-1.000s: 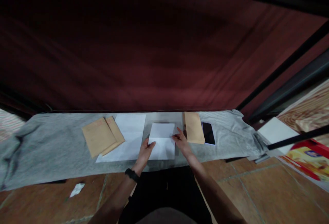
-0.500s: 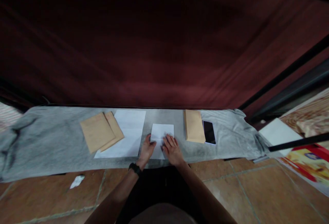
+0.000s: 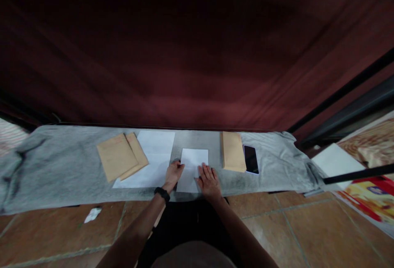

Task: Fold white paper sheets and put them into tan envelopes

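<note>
A white sheet of paper lies lengthwise in front of me on the grey cloth. My left hand, with a dark watch on its wrist, grips the paper's left edge between thumb and curled fingers. On the paper's right side my right hand rests flat, fingers a little spread. Left of the paper, larger white sheets are partly covered by brown envelopes. Over to the right lies a stack of brown envelopes, with a phone beside it, its screen dark.
The grey cloth covers a long, narrow surface against a dark red fabric panel. Dark bars cross at the right, near a white board and a red-yellow package. A scrap of paper lies on the tiled floor.
A crease or edge that crossed the paper's middle is no longer distinct, and the sheet now looks flatter. My left hand has shifted slightly up and left; my right moved slightly right.
</note>
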The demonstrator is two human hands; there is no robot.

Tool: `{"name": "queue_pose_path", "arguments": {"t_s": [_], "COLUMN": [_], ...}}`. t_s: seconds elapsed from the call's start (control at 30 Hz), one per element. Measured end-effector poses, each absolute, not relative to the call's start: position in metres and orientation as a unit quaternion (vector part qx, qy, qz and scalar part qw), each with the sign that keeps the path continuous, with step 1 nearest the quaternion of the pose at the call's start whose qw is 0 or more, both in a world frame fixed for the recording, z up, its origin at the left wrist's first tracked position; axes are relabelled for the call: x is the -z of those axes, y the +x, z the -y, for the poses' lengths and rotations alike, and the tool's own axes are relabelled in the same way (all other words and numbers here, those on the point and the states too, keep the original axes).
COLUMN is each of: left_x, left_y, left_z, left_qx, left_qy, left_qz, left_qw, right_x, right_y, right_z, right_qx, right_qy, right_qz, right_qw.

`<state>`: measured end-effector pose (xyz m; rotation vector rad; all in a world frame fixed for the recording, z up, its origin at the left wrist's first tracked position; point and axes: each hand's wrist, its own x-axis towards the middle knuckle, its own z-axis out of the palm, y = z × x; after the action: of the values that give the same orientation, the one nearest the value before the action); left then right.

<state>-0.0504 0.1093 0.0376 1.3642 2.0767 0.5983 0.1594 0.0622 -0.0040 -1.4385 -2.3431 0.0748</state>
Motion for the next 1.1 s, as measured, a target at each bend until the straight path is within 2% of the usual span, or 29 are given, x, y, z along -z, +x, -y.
{"name": "queue_pose_path", "arguments": {"t_s": [0.33, 0.5, 0.57, 0.73, 1.1], "left_x": [-0.041, -0.041, -0.036, -0.016, -0.015], "left_y": [-0.041, -0.025, -0.019, -0.013, -0.023], "left_z": [-0.102, -0.085, -0.080, -0.070, -0.060], "left_qx": [-0.176, -0.177, -0.192, -0.189, -0.183], "left_qy": [0.522, 0.617, 0.680, 0.785, 0.783], "left_qz": [-0.800, -0.764, -0.707, -0.588, -0.593], "left_qw": [0.239, 0.068, 0.035, 0.051, 0.034], "right_x": [-0.001, -0.003, -0.001, 0.006, 0.008], "right_y": [0.158, 0.139, 0.137, 0.141, 0.160], "right_z": [-0.062, -0.068, -0.069, -0.069, -0.078], "right_qx": [-0.023, -0.043, -0.043, -0.032, -0.025], "right_qy": [-0.550, -0.523, -0.525, -0.515, -0.554], "right_qz": [0.809, 0.830, 0.831, 0.841, 0.807], "right_qw": [0.207, 0.188, 0.182, 0.165, 0.203]}}
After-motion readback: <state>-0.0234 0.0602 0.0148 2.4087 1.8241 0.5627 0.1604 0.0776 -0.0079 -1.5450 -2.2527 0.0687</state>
